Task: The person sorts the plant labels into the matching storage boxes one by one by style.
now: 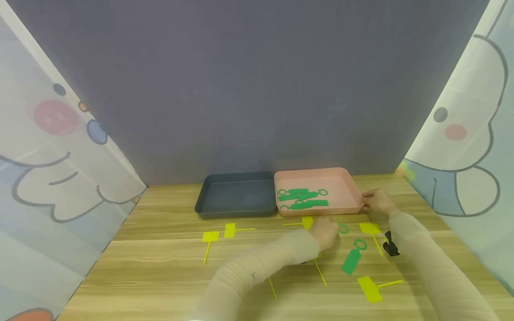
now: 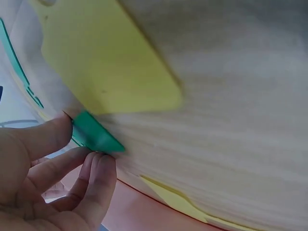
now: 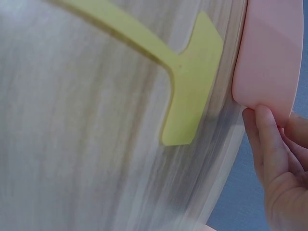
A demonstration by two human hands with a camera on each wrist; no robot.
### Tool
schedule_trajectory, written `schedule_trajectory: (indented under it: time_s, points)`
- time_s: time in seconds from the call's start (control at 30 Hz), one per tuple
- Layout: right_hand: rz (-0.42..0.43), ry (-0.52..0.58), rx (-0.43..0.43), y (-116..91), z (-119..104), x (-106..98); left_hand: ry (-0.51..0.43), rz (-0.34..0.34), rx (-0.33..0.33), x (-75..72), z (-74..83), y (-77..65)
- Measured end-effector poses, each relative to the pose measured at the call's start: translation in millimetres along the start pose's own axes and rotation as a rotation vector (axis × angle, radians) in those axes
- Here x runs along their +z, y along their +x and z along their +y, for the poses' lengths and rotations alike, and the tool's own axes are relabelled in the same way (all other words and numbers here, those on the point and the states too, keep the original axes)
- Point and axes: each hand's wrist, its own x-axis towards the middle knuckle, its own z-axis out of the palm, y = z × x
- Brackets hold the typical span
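Note:
My left hand [image 1: 326, 232] reaches over the wooden table in front of the pink tray [image 1: 341, 187]. Between thumb and fingertips it pinches a green tag [image 2: 98, 135]; only the tag's ring [image 1: 343, 228] shows past the hand in the head view. Just beside this hand in the left wrist view lies a yellow tag [image 2: 115, 62]. My right hand [image 1: 379, 201] holds the tray's right end near the front corner, thumb and fingers about its wall [image 3: 269, 57]. Several green tags [image 1: 303, 195] with rings lie overlapping in the left half of that tray.
A dark, bare-bottomed tray [image 1: 237, 196] stands left of the pink one. Across the table lie several yellow tags, among them one at the left [image 1: 210, 236] and one in front [image 1: 370, 290]. Another green tag [image 1: 351, 261] and a black clip [image 1: 390, 245] lie near my right forearm.

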Motion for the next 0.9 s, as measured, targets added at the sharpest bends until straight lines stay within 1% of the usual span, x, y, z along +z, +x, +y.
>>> schedule_trajectory:
  time_s: [0.13,0.3,0.37,0.53,0.9]
  points:
    - [0.002,-0.015,-0.011,-0.3,0.5,0.2,0.061,0.032,0.025,-1.2,4.1,-2.4]
    - [-0.001,-0.017,-0.014,-1.0,-0.7,-0.2,0.071,0.041,0.015,0.0,5.3,-2.3]
    - [-0.002,-0.012,-0.011,-0.9,-1.0,-0.4,0.052,0.029,0.003,-0.5,4.7,-1.7]
    - [0.001,-0.015,-0.006,-0.7,-1.0,-0.6,-0.053,-0.002,-0.032,-3.6,3.2,0.4]
    - [-0.009,0.014,0.005,-0.6,0.0,-0.4,-0.169,-0.031,-0.015,-2.5,-0.2,3.6]
